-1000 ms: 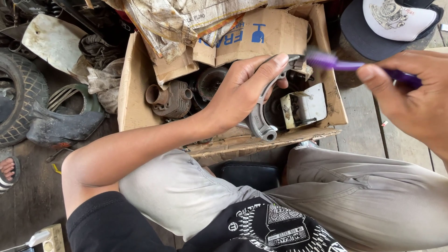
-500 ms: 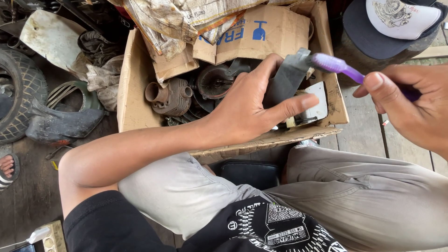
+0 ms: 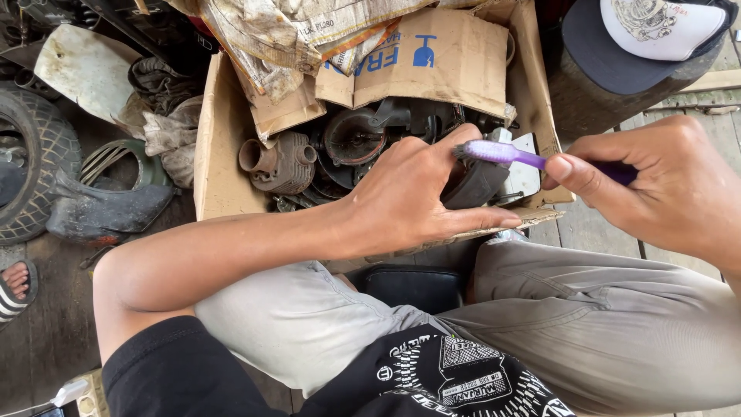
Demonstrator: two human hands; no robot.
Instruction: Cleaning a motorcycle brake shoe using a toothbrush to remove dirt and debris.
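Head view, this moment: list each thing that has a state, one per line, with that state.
left hand: closed around the dark curved metal part, holding it over the box
right hand: pinching the purple toothbrush, bristles on the part
cardboard box: open, flaps up, holding greasy engine parts
cap: lying upright on a dark stump
tyre: lying on the floor

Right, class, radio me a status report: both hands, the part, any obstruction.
Left hand grips dark part over box. Right hand holds purple toothbrush, bristles on the part. Nothing between them.
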